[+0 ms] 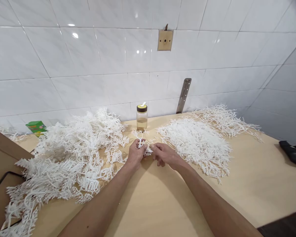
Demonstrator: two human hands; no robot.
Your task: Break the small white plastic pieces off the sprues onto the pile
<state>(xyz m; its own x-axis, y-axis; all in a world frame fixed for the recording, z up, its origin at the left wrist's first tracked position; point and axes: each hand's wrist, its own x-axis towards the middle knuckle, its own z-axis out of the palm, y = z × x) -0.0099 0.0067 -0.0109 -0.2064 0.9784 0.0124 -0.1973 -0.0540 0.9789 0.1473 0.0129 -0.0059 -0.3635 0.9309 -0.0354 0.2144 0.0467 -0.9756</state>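
My left hand is closed round a small clump of white branching strands, whose forked tips stick up above the fingers. Close on its right, my right hand pinches with thumb and forefinger at the edge of the same clump; the other fingers curl below. Both hands are just above the table, in front of a clear jar with a dark and yellow lid and pale liquid inside. A large tangled heap of white branching strands spreads to the left. A flatter pile of straighter white strands lies to the right.
The wooden table meets a white tiled wall. Against the wall leans a metal strip. A green box sits behind the left heap. A black object lies at the far right, a brown panel at the left.
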